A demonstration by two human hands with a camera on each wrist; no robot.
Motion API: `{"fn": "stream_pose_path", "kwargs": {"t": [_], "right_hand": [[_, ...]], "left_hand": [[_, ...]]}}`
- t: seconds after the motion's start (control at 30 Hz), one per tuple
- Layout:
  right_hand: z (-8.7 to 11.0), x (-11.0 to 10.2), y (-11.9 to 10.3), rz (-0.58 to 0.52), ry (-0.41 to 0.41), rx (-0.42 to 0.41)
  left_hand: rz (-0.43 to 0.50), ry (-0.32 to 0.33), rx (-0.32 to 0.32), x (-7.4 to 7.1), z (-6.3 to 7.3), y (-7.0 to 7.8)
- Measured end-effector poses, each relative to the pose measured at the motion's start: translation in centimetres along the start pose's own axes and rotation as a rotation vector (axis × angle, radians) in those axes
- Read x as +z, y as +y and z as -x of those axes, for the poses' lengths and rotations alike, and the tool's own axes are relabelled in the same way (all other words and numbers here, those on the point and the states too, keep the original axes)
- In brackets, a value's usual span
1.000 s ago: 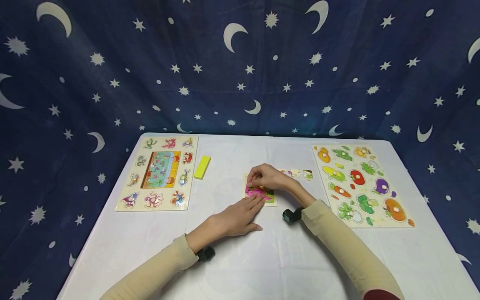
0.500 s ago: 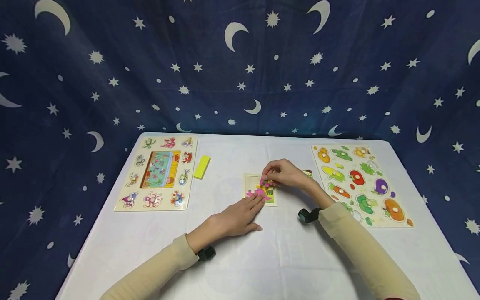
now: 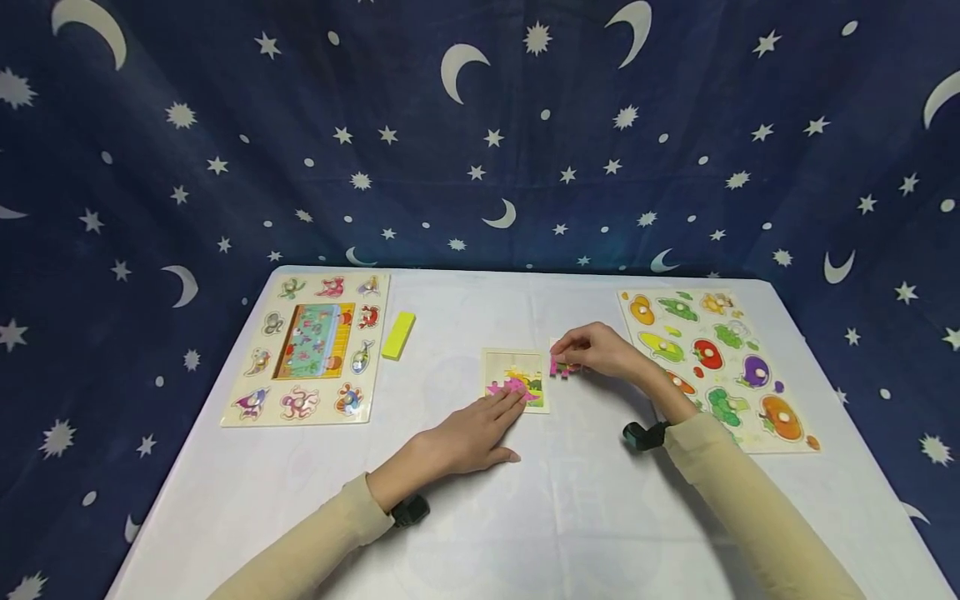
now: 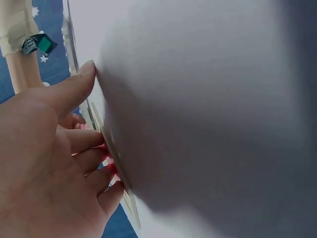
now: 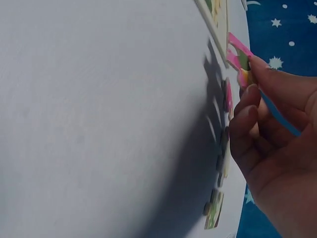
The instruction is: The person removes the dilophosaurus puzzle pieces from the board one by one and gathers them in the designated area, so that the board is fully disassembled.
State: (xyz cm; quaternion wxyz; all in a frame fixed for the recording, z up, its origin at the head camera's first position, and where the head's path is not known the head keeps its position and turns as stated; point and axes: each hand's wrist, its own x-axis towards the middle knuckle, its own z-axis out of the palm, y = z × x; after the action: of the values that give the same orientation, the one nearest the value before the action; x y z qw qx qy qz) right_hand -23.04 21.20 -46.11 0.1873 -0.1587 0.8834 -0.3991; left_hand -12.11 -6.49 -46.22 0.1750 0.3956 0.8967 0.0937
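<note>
Puzzle pc (image 5: 242, 58) pinched by R hand (image 3: 602, 350), moved off tray (image 3: 497, 365); L hand (image 3: 474, 435) straight-fingered.

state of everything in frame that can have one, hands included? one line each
left hand: resting on the small puzzle
right hand: pinching a puzzle piece
puzzle piece: held above the table
small puzzle: lying flat, partly filled
loose pieces: lying on the table
sea-animal board: lying flat
vegetable board: lying flat, partly hidden
yellow block: lying flat, untouched

Right of the cream tray (image 3: 497, 363), my piece (image 5: 242, 60) is pink and green; left, a yellow block (image 3: 399, 336); behind, moon-and-star navy cloth (image 3: 420, 187).
</note>
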Motion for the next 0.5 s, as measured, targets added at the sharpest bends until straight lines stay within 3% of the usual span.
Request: {"fn": "stream_pose_path", "kwargs": {"t": [0.23, 0.5], "right_hand": [[0.10, -0.07, 0.40, 0.012, 0.004, 0.005], [-0.37, 0.68, 0.38, 0.141, 0.047, -0.035]], "left_hand": [[0.001, 0.002, -0.005, -0.14, 0.13, 0.16], [-0.003, 0.001, -0.015, -0.08, 0.11, 0.18]]}}
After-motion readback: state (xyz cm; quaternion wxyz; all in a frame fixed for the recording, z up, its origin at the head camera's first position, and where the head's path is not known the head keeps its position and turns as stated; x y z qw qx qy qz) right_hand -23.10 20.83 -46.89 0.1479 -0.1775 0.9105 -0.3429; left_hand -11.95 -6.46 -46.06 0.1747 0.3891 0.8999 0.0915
